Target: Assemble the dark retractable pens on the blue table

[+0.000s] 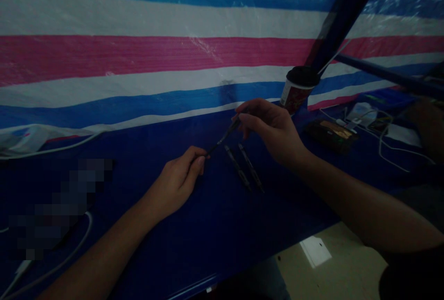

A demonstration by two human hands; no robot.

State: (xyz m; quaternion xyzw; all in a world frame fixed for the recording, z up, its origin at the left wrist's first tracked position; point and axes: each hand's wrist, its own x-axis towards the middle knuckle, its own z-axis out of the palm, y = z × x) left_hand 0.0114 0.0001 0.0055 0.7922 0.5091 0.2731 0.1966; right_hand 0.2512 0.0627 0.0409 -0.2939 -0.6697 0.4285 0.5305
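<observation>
My left hand [183,175] pinches the lower end of a dark, slim pen [222,140] between thumb and fingers. At the pen's upper end, my right hand [265,126] is closed around it with thumb and fingertips. The pen slants up to the right between both hands, above the blue table [194,240]. Below it, two more dark pens lie side by side: the left pen [237,168] and the right pen [250,168]. The light is dim, so the pens' fine details do not show.
A lidded paper cup [299,89] stands behind my right hand. Farther right are a dark pouch [331,135], white cables [380,145] and another person's hand [425,119]. A blurred-out device [62,207] with a cable lies left. Striped plastic sheeting [156,54] hangs behind the table.
</observation>
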